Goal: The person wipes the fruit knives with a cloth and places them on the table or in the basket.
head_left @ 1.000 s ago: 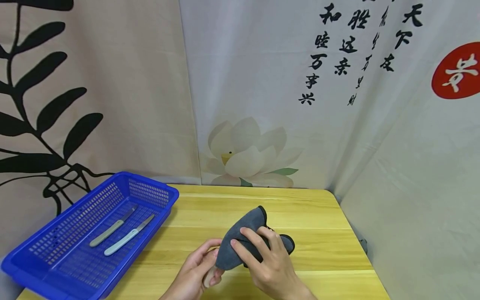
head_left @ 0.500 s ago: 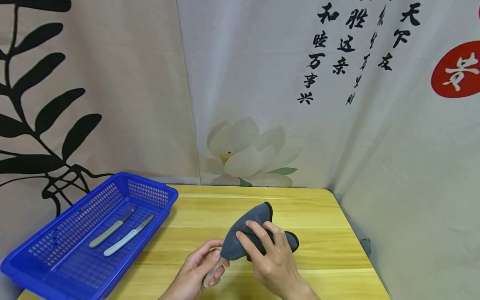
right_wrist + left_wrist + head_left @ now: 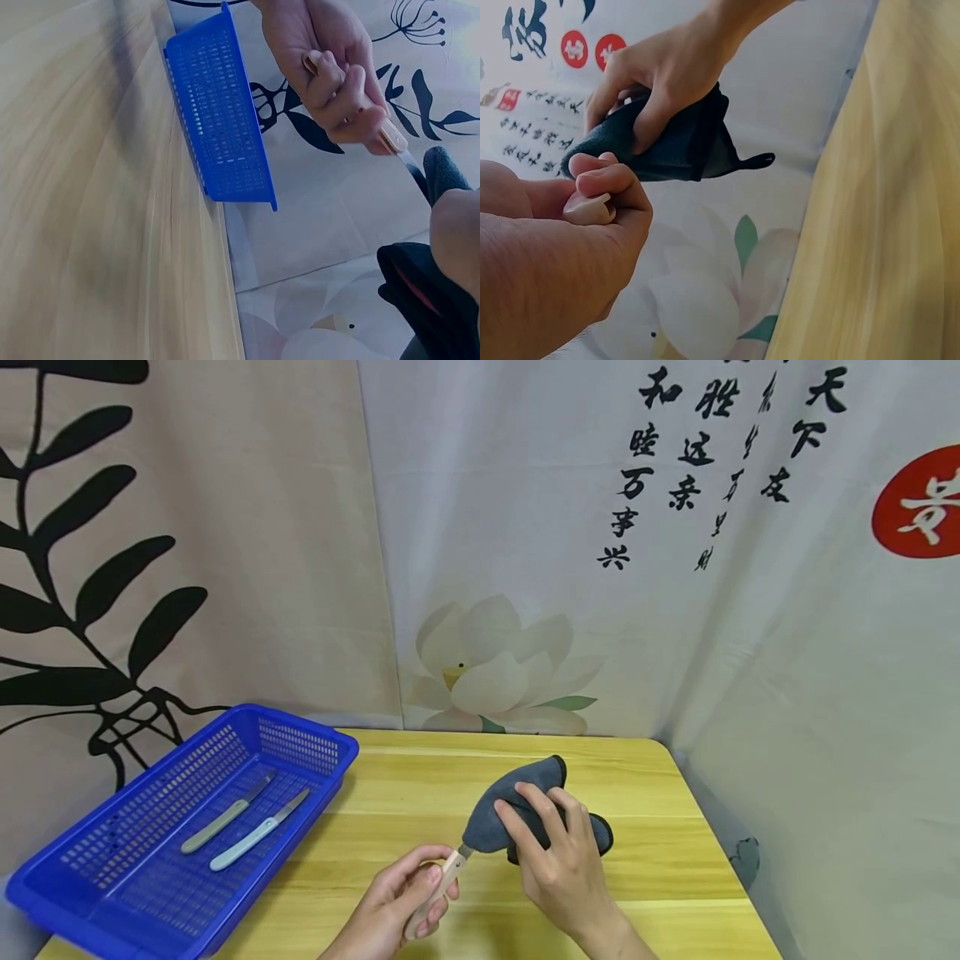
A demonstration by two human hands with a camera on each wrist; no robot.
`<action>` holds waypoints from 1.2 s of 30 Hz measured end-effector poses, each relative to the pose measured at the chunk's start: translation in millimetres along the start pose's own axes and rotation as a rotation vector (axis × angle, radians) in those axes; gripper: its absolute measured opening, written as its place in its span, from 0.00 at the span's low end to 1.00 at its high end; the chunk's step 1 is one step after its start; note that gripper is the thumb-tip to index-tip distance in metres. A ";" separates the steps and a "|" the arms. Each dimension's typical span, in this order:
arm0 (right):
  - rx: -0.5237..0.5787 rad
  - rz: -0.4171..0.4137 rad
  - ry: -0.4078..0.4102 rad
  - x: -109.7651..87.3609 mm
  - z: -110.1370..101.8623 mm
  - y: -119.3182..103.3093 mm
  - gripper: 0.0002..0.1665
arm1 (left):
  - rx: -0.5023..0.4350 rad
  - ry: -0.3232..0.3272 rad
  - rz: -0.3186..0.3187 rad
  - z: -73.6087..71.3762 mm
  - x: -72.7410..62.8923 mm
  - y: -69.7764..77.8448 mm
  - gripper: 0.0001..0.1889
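Note:
My left hand (image 3: 397, 897) grips the pale wooden handle of a knife (image 3: 444, 887), whose blade points up to the right. A folded dark grey-blue cloth (image 3: 491, 814) with black edging covers most of that blade. With its fingers bent over the cloth, my right hand (image 3: 558, 860) holds it around the blade. In the right wrist view a short bare stretch of the blade (image 3: 413, 172) shows between handle and cloth. The handle's butt end (image 3: 589, 209) pokes out of my left fist in the left wrist view. Both hands are above the table.
A blue plastic basket (image 3: 347, 752) stands at the table's left side. Two knives lie in it, one with a greenish-grey handle (image 3: 215, 827) and one with a pale blue handle (image 3: 245, 847). The wooden table (image 3: 637, 777) ends at a printed curtain (image 3: 517, 527).
The cloth and my right hand have moved up and to the right, away from my left hand. More of the handle and a bit of blade at its top now show.

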State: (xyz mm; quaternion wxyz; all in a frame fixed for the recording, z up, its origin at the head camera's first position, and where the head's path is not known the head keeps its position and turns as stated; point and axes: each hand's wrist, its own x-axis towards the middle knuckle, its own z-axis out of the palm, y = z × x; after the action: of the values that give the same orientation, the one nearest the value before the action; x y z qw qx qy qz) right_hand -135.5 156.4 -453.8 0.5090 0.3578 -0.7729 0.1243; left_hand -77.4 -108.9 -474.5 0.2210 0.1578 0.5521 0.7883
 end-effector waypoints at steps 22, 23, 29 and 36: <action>0.049 0.215 -0.030 -12.0 -1.5 27.8 0.22 | 0.290 0.146 0.089 -16.1 -20.5 33.0 0.22; 0.057 0.224 -0.038 -13.3 -1.5 27.8 0.22 | 0.320 0.147 0.131 -18.4 -22.0 35.4 0.21; 0.108 0.276 -0.071 -21.4 -2.2 29.8 0.22 | 0.501 0.227 0.313 -33.2 -29.9 52.7 0.17; 0.151 0.332 -0.084 -30.9 -5.7 31.1 0.26 | 0.682 0.402 0.309 -55.4 -41.2 77.6 0.17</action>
State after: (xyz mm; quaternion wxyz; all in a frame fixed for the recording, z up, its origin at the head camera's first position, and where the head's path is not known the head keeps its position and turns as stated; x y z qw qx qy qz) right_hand -145.7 194.9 -472.9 0.4204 0.2672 -0.8306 0.2491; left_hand -83.0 -197.5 -420.6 -0.0768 0.1457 0.7832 0.5995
